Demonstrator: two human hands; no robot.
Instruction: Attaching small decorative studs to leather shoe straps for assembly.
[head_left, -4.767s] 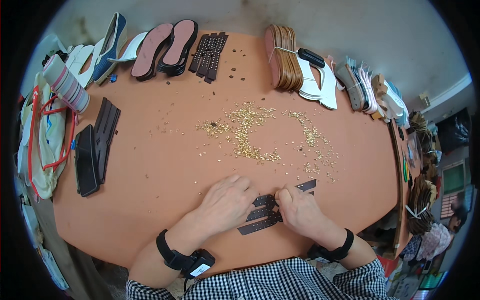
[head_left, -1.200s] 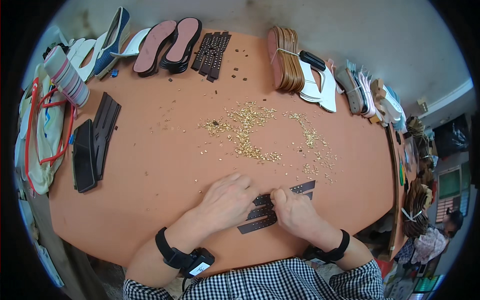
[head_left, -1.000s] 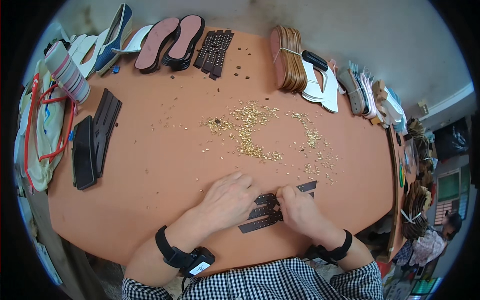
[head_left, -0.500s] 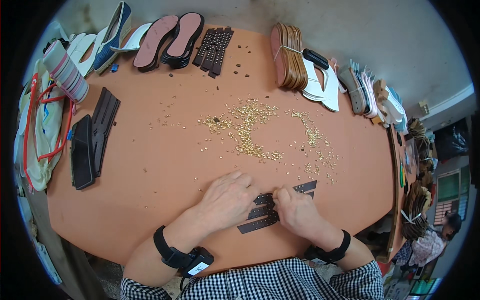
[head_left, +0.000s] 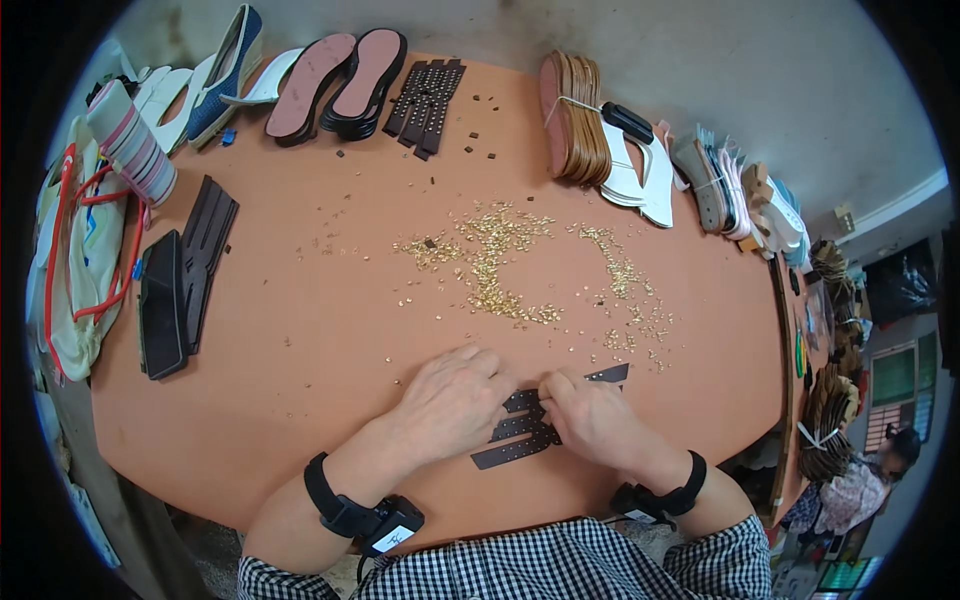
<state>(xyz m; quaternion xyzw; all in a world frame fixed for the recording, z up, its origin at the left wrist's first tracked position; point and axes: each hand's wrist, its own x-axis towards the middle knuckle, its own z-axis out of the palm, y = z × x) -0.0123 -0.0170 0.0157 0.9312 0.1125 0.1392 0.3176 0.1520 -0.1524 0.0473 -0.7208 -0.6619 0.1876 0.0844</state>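
- Centrally: left hand and right hand, fingers curled, pressing dark perforated straps onto orange surface, near edge.
- Beyond: scattered gold studs.
- Far rim: pink insoles, tan sole stack.

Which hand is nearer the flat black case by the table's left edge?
Left. The left hand lies on the dark straps, on the side toward the black case. The right hand presses the same straps, farther from it.
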